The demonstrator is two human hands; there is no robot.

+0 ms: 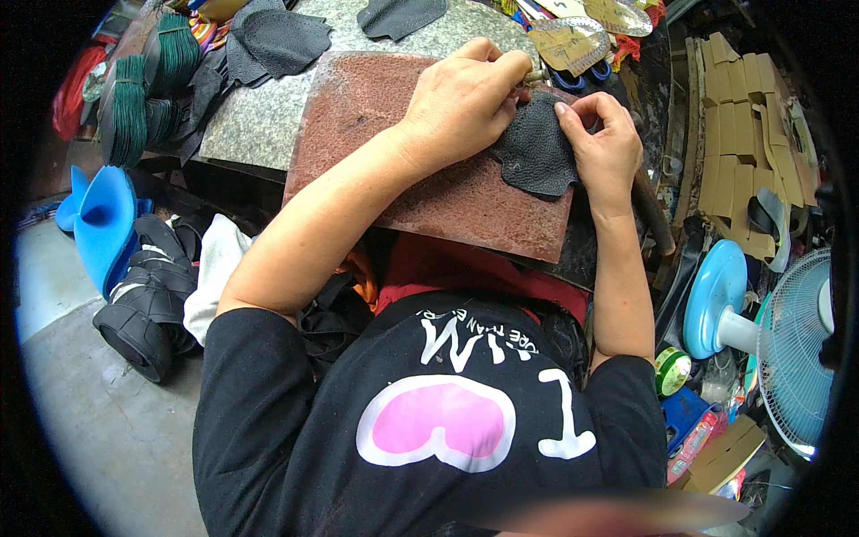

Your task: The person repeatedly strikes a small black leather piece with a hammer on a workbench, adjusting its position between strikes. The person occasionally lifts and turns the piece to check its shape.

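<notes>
The right hand [601,143] presses a black leather piece [537,154] flat on the red slab [376,134], fingers curled over its right edge. The left hand [465,98], closed around a small metal tool [534,77], works at the piece's top edge. Farther off, more dark leather cut-outs [277,40] lie on the grey stone desk [259,125], with green thread rolls [130,107] to the left.

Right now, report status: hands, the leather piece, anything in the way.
Left hand gripping a small metal tool at the black leather piece. Right hand pinning its edge on the red stone slab. Nothing in the way.
</notes>
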